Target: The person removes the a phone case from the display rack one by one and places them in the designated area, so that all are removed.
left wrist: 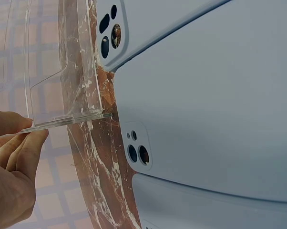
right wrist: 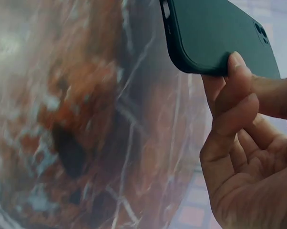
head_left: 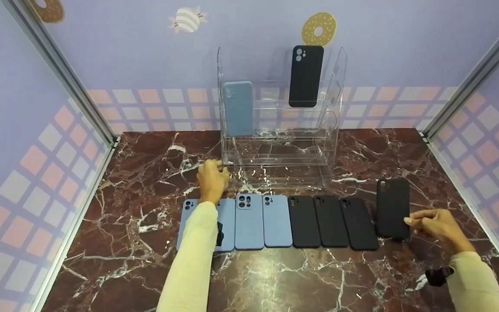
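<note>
My left hand (head_left: 213, 175) pinches the left side edge of a clear acrylic stand (head_left: 275, 167) between thumb and fingers; the left wrist view shows the sheet's edge (left wrist: 72, 120) in that grip. At the right, my right hand (head_left: 435, 225) holds a black phone case (head_left: 392, 208) by its lower right edge, thumb on its back. In the right wrist view the held case (right wrist: 215, 38) is tilted over the marbled table. A light blue phone case (head_left: 238, 108) stands at the stand's left, and a black phone case (head_left: 306, 76) stands higher at its right.
In front of the stand lies a row of phone cases: light blue ones (head_left: 249, 225) on the left, black ones (head_left: 332, 223) on the right. My left forearm covers part of the leftmost ones. Patterned panels (head_left: 154, 52) enclose the marbled table (head_left: 275, 277) at the back and sides.
</note>
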Demonstrator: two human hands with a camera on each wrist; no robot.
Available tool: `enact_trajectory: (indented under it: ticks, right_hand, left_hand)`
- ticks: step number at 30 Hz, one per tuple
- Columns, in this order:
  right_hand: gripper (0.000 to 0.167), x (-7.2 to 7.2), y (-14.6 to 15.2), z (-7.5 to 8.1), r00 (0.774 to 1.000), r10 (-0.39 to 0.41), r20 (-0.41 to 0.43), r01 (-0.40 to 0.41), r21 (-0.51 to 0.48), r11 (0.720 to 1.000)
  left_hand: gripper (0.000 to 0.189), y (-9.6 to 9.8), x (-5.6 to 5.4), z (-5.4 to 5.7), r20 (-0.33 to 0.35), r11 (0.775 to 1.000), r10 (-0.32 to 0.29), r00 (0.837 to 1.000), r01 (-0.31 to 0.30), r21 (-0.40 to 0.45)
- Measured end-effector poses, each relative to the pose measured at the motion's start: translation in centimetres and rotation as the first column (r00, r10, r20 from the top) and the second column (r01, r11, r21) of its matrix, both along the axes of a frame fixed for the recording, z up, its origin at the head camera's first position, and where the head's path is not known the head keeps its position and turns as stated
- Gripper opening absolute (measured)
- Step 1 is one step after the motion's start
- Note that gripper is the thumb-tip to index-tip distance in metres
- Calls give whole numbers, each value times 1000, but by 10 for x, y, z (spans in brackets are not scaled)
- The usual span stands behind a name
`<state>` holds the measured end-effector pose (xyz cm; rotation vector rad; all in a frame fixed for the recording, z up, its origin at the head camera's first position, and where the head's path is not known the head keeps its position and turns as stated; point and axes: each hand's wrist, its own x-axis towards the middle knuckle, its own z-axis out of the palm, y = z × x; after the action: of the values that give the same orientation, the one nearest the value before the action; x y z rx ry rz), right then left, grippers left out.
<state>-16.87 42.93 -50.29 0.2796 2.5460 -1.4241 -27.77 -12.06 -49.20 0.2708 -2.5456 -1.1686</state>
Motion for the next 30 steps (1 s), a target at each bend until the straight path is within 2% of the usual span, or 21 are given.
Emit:
enact_trajectory:
  ticks: [4,10,18,24,30]
  right_hand:
    - [35,2,7,-5,997,49,66,-50,17,999]
    - [33,0,11,-10,989,107,107,-108,6,994]
    - [36,-1,7,-14,985,155,69,-159,55,986]
    - [34,0,5,-16,987,149,55,-151,35,988]
    - [31,-2,-1,-15,986,160,40,-160,-3,987]
  left_hand:
    - [18,1,1,0,8,1000,-13,1000,13,2]
    - [18,1,1,0,11,1000,-10,1000,10,18]
    - [22,0,1,0,8,1000,-4,1000,4,13]
    - [17,0,0,0,2,1000,4,1000,-4,0]
    - [20,0,1,0,-2,1000,4,1000,-4,-13]
